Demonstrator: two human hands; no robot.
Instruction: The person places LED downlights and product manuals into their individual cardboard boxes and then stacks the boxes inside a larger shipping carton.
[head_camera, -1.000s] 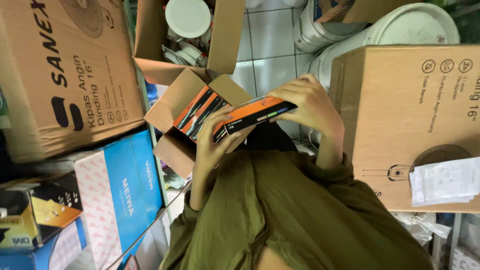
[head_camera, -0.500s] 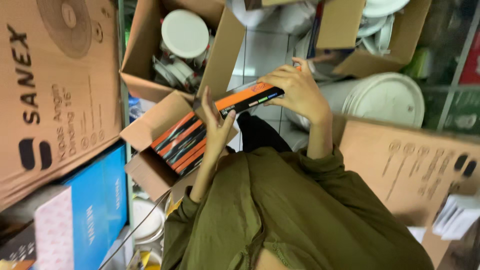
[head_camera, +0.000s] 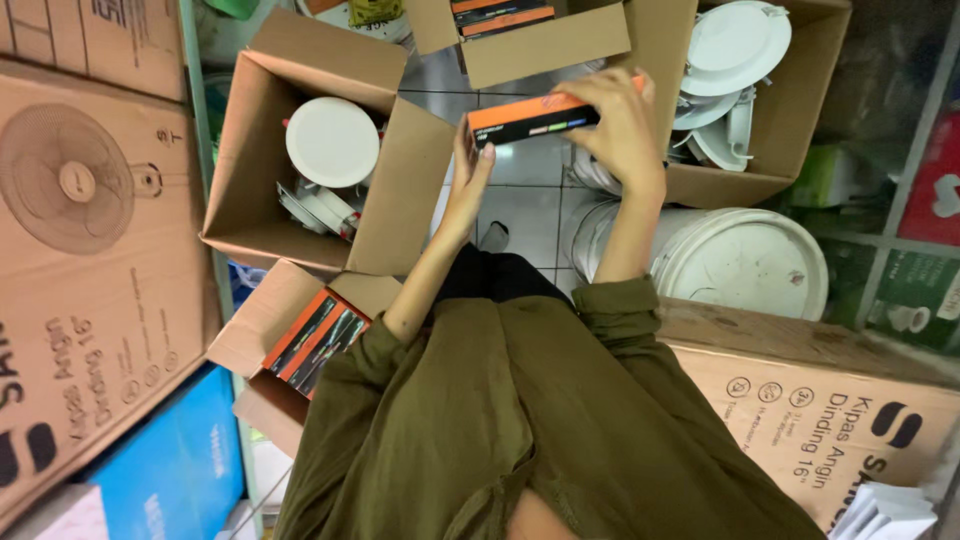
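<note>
Above the tiled floor (head_camera: 520, 205), both hands hold one long orange-and-black box (head_camera: 530, 118) level, out in front of the body. Left hand (head_camera: 470, 165) grips its left end, fingers closed around it; right hand (head_camera: 620, 125) clamps its right end from above, fingers curled over the far side.

Surroundings: open carton (head_camera: 310, 340) at lower left holds more orange-and-black boxes on edge. Second open carton (head_camera: 300, 70) beyond it holds round white lamp fittings (head_camera: 332, 142). Third carton (head_camera: 790, 100) at upper right holds more white fittings, stacked loosely. Small carton (head_camera: 540, 40) straight ahead holds similar orange boxes. White bucket (head_camera: 735, 262) stands just right of the forearm. Large fan cartons (head_camera: 90, 260) wall in both sides.

Obstructions: green sleeves and torso (head_camera: 520, 430) cover the floor near the feet and part of the lower-left carton. Right hand hides the held box's right end. Top carton cut off by frame edge; contents only partly readable.
</note>
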